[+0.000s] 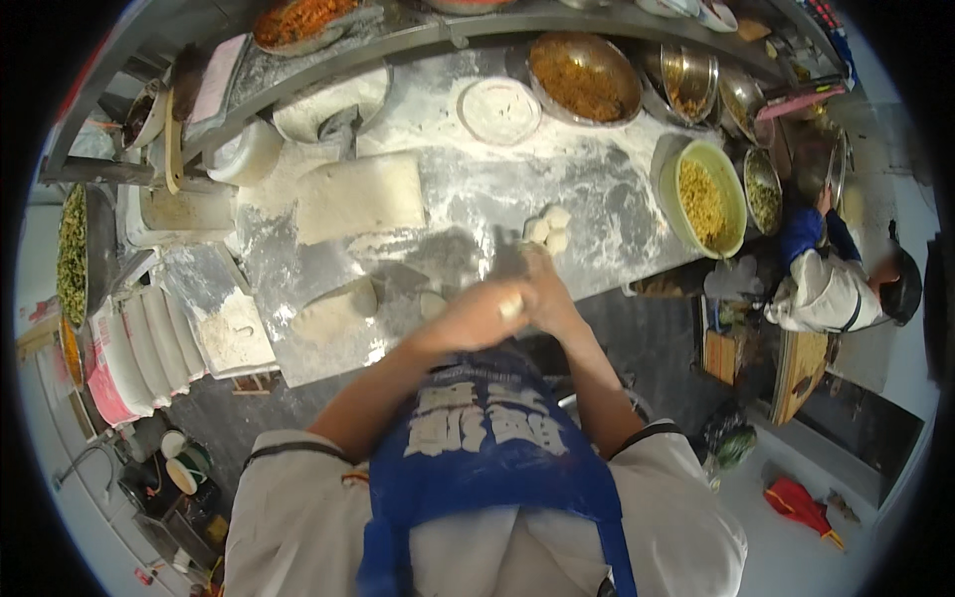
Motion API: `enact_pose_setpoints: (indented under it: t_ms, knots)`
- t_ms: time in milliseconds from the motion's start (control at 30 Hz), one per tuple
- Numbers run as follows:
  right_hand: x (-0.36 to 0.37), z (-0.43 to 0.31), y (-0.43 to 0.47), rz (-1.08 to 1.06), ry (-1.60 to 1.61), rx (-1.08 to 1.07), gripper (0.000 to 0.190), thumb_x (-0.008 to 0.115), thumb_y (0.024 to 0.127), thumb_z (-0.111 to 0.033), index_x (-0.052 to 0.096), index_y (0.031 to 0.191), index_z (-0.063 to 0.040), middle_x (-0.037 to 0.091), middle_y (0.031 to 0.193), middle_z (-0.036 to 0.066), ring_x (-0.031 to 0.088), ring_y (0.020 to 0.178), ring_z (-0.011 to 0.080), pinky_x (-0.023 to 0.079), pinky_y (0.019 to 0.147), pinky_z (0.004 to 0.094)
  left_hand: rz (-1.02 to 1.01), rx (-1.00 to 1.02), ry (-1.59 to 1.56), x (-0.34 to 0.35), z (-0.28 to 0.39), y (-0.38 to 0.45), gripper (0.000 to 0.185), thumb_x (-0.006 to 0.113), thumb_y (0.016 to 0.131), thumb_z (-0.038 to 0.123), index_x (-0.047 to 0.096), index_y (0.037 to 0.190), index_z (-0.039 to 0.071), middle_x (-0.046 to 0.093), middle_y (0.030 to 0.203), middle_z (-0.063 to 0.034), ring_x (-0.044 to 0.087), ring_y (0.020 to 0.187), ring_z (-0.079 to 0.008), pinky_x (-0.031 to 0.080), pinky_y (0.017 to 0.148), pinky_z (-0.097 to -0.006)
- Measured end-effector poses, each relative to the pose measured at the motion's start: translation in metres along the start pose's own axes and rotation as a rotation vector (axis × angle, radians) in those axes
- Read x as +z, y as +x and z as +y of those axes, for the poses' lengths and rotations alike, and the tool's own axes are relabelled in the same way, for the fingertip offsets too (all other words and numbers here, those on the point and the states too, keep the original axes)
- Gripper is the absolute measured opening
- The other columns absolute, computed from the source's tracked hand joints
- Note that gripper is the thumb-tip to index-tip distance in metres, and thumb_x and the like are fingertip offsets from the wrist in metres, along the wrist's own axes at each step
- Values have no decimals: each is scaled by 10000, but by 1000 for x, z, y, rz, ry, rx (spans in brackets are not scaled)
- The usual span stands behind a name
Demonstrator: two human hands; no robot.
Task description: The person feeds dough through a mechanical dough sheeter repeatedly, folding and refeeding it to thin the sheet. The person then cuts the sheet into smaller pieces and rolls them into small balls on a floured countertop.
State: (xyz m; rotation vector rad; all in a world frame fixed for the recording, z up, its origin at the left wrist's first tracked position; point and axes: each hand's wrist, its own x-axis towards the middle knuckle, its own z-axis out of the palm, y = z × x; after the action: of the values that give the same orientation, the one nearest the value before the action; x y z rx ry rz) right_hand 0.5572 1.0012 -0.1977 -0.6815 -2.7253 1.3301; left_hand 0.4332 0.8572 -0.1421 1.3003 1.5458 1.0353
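Observation:
Above the near edge of the floured metal worktable (597, 186), my left hand (477, 317) is closed around a small pale piece of dough (511, 307) that shows between its fingers. My right hand (550, 295) meets it from the right, blurred, so its grip is unclear. Several small dough pieces (553, 227) sit clustered just beyond my right hand. To the left lies a thick dough roll (332, 310), with another small lump of dough (433, 304) near my left wrist. Farther back rests a pale, floured rectangular slab (362, 195).
A round floured dish (498, 110) and a steel bowl of brown filling (586, 78) stand at the back. On the right is a green tub of yellow filling (701, 200). A metal shelf (477, 28) overhangs the far side. Another person (828, 287) works at far right.

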Motion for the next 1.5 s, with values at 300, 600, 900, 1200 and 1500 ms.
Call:
enact_pose_setpoints:
  t_ms: [300, 600, 900, 1200, 1500]
  knots:
    - [-35, -102, -22, 197, 382, -41, 316, 827, 891, -212, 654, 1087, -33, 699, 1018, 100, 706, 862, 201, 560, 777, 318, -142, -305, -346, -31, -18, -25, 516, 898, 816, 250, 704, 1241, 32, 744, 1150, -96, 702, 1067, -216, 539, 958, -392]
    - [25, 13, 38, 18, -205, 338, 523, 862, 824, -300, 641, 1203, -16, 624, 1319, 264, 676, 1147, 398, 562, 946, 510, -417, 42, 221, 4, 6, -25, 156, 674, 852, 149, 694, 991, 82, 709, 892, -196, 710, 870, -368, 549, 791, -485]
    - [-25, -116, -6, -105, 650, 264, 411, 824, 852, -195, 679, 1204, -37, 701, 1232, 142, 688, 1158, 233, 552, 982, 385, 39, -202, -235, -46, -19, -43, 700, 901, 806, 236, 601, 1392, -3, 700, 1269, -142, 662, 1177, -220, 523, 1033, -360]
    - [9, -41, 61, 242, -123, 120, 390, 850, 841, -255, 670, 1090, -15, 696, 1077, 206, 711, 920, 389, 570, 791, 459, -251, -86, 310, -27, -23, -8, 217, 771, 806, 161, 722, 983, 47, 736, 882, -180, 727, 846, -362, 565, 809, -451]
    - [18, -85, 16, -263, 371, -22, 568, 849, 819, -116, 569, 1302, -11, 715, 1092, 101, 708, 1002, 207, 580, 908, 359, 342, 41, -379, -51, -20, -33, 604, 867, 861, 169, 599, 1376, 1, 690, 1308, -100, 640, 1205, -244, 480, 1098, -405]
